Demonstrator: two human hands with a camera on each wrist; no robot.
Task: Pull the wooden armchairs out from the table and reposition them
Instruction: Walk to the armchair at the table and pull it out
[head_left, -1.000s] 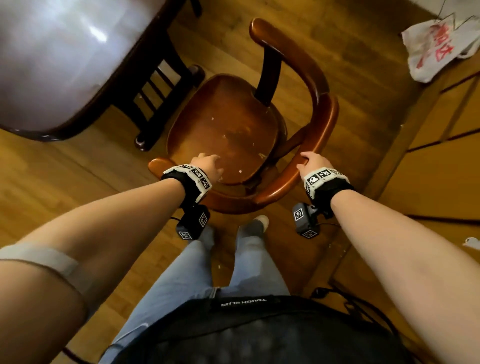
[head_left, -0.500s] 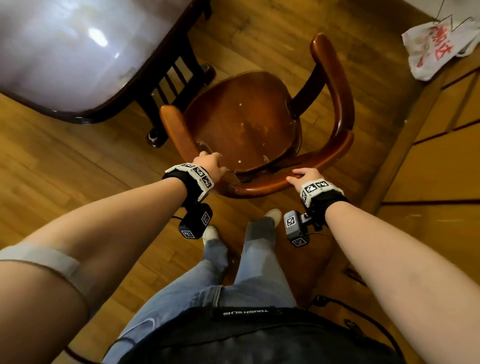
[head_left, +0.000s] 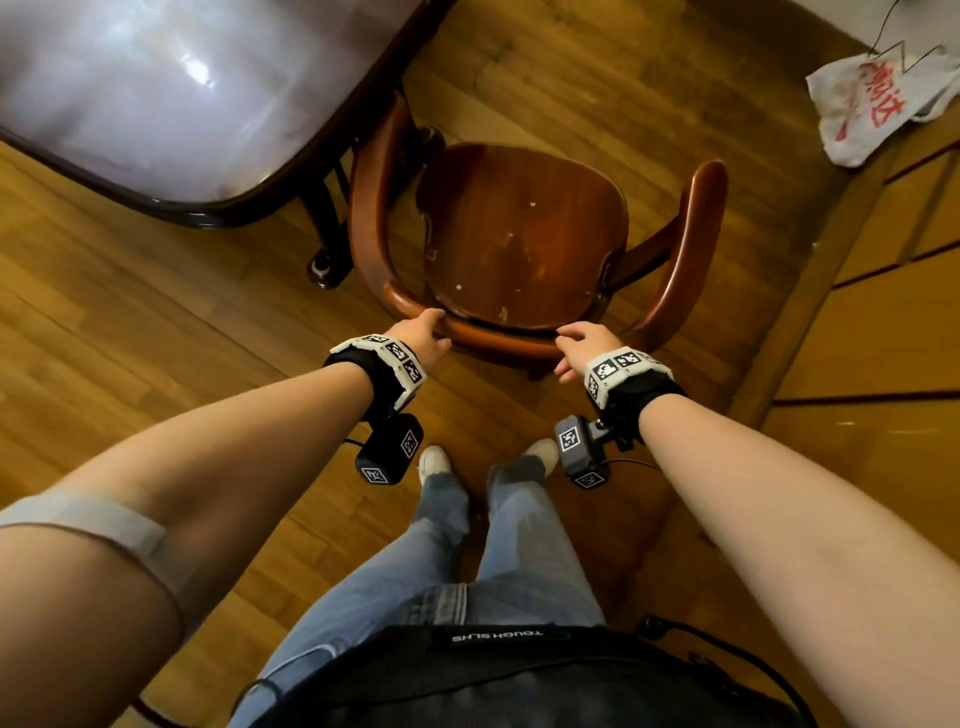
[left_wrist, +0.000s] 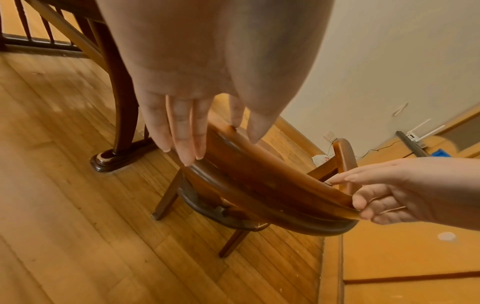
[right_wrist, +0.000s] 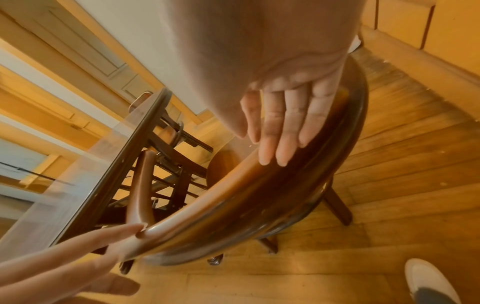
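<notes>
The reddish-brown curved-back wooden armchair (head_left: 524, 234) stood on the plank floor (head_left: 130, 338), seat facing the glossy dark-rimmed table (head_left: 156, 88), its left armrest partly under the table edge, so not quite clear of it. Left hand (head_left: 423, 338) lay on the back rail w/ fingers nearly straight, thumb on the rail's inner side. Right hand (head_left: 584, 345) rested likewise, fingers straight, thumb below. Loose contact, not a grip: prob. steering or releasing the chair.

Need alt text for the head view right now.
Both hands, left hand and right hand, rest with straight fingers on the curved back rail of a wooden armchair beside the glossy table. A printed plastic bag lies on the floor.
</notes>
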